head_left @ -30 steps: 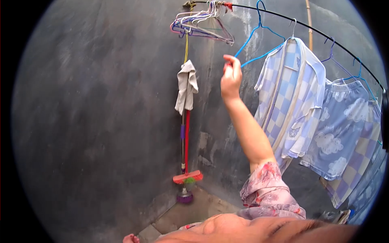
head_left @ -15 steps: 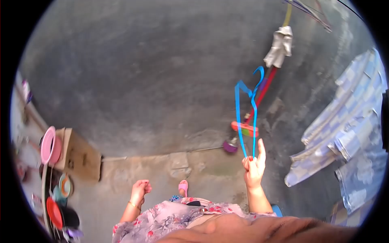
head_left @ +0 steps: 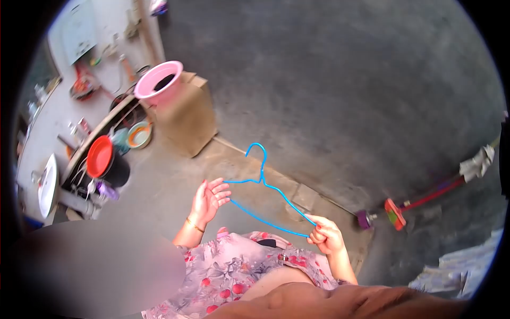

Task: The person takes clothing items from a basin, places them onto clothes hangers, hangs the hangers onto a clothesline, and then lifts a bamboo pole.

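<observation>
Your right hand (head_left: 328, 237) grips one corner of the blue clothes hanger (head_left: 262, 173), hook pointing away from you. Your left hand (head_left: 204, 204) is open at the opposite end; contact is unclear. A light pinch there would steady the frame without bending it. Beyond, a pink basin (head_left: 146, 92) tops a cardboard box (head_left: 186, 125).

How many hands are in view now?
2: the left hand, open at one end of the blue hanger, and the right hand, gripping its other end.
</observation>
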Available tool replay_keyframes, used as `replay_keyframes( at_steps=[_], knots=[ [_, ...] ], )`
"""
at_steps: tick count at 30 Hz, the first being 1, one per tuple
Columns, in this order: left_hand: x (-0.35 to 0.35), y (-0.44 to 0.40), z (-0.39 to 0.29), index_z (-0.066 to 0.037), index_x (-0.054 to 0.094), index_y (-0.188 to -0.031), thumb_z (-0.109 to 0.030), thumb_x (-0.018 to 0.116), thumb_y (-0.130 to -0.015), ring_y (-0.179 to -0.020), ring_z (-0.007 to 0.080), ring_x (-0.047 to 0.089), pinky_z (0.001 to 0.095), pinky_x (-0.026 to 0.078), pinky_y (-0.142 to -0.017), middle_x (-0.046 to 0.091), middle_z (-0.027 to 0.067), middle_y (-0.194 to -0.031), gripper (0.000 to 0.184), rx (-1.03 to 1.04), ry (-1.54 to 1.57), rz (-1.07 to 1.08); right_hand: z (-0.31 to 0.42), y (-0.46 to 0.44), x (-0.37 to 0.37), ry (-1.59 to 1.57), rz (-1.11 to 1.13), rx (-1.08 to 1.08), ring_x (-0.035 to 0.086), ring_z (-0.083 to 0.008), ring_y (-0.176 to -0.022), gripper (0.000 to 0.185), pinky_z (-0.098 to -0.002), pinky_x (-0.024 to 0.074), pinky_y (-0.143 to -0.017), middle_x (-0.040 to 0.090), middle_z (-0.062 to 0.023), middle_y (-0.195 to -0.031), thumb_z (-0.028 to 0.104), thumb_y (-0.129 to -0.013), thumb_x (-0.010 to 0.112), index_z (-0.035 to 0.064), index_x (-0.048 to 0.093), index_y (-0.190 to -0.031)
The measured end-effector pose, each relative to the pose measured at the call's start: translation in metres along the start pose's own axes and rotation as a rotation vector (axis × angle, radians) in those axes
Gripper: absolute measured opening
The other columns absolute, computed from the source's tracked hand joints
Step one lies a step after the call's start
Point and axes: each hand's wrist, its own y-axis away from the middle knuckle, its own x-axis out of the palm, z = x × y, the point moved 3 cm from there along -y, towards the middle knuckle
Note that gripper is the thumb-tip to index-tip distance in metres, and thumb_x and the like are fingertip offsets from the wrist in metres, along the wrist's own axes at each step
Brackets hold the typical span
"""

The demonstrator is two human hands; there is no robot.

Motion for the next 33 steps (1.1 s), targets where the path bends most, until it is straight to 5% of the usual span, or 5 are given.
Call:
replay_keyframes(
  at_steps=[8, 14, 17, 25, 33],
  knots=[
    [-0.107, 0.042, -0.175, 0.001, 0.055, -0.113, -0.030, 0.036, -0.097, -0.095, 0.0261, 0.061, 0.0379, 0.049, -0.082, 0.063, 0.0136, -0.102, 0.040, 0.204, -0.178, 0.069, -0.070, -0.211, 0.097, 0.260, 0.171, 0.202, 0.023, -0.0075, -0.049, 0.046, -0.0252, 0.0272, -0.054, 0.025, 0.0073, -0.056, 0.014, -0.089, 0.052, -0.0005, 0.045, -0.133],
    [-0.170, 0.044, -0.234, -0.005, 0.045, -0.128, -0.029, 0.042, -0.094, -0.100, 0.0228, 0.058, 0.0353, 0.046, -0.084, 0.058, 0.0098, -0.110, 0.041, 0.484, -0.423, -0.594, -0.060, -0.288, 0.139, 0.028, 0.343, 0.263, 0.022, -0.0094, -0.047, 0.050, -0.0279, 0.0289, -0.056, 0.023, 0.0061, -0.053, 0.015, -0.089, 0.048, -0.0030, 0.041, -0.134],
    [-0.177, 0.041, -0.248, -0.007, 0.039, -0.133, -0.025, 0.047, -0.093, -0.099, 0.0195, 0.059, 0.0332, 0.044, -0.086, 0.057, 0.0087, -0.113, 0.045, 0.318, -0.051, -0.405, -0.071, -0.326, 0.153, -0.035, 0.417, 0.382, 0.023, -0.0097, -0.048, 0.050, -0.0278, 0.0275, -0.056, 0.024, 0.0057, -0.053, 0.016, -0.089, 0.048, -0.0031, 0.041, -0.134],
    [-0.213, -0.034, -0.317, -0.005, 0.043, -0.127, -0.013, 0.048, -0.092, -0.100, 0.0178, 0.058, 0.0308, 0.045, -0.085, 0.056, 0.0091, -0.115, 0.036, 0.463, -0.434, -0.477, -0.074, -0.482, 0.162, 0.475, 0.598, 0.337, 0.057, -0.0151, -0.067, 0.048, -0.0283, 0.0427, -0.069, 0.060, -0.0046, -0.069, 0.011, -0.088, 0.051, 0.0011, 0.043, -0.134],
    [-0.198, -0.162, -0.417, -0.005, 0.044, -0.129, 0.002, 0.051, -0.086, -0.108, 0.0174, 0.055, 0.0303, 0.043, -0.091, 0.050, 0.0067, -0.128, 0.045, 0.307, -1.028, -0.247, -0.067, -0.652, 0.238, 0.734, 0.549, 0.213, 0.057, -0.0101, -0.070, 0.048, -0.0239, 0.0445, -0.065, 0.055, 0.0006, -0.070, 0.007, -0.086, 0.052, 0.0093, 0.046, -0.134]
  ],
)
